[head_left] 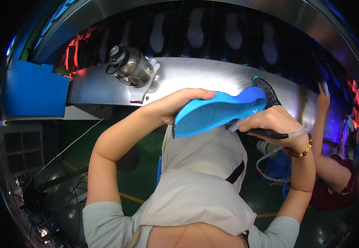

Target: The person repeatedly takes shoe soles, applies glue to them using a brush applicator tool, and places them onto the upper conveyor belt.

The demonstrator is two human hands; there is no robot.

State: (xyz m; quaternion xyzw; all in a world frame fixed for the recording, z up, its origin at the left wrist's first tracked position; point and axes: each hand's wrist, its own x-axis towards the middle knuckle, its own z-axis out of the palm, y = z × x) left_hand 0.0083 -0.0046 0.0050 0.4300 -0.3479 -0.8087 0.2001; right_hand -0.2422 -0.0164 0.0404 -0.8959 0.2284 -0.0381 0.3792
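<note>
A bright blue shoe sole point(218, 112) is held up in front of my body, tilted, with its textured face toward me. My left hand point(183, 101) is closed round its left end, the thumb along the top edge. In my right hand point(268, 123) is a slim black-handled tool point(270, 133), its rear end running into a clear tube by the wrist. The tool's front end is at the sole's lower right edge; whether it touches cannot be made out. Partly behind the sole lies a dark speckled oval piece with a green rim point(266, 90).
Along the metal bench point(187, 72) a dark conveyor point(171, 53) carries several grey sole-shaped pieces. A clear jug point(136, 68) with a black lid stands on the left near a white glove point(151, 82). A blue box point(34, 89) is far left. Another person's arm point(321, 120) reaches in at right.
</note>
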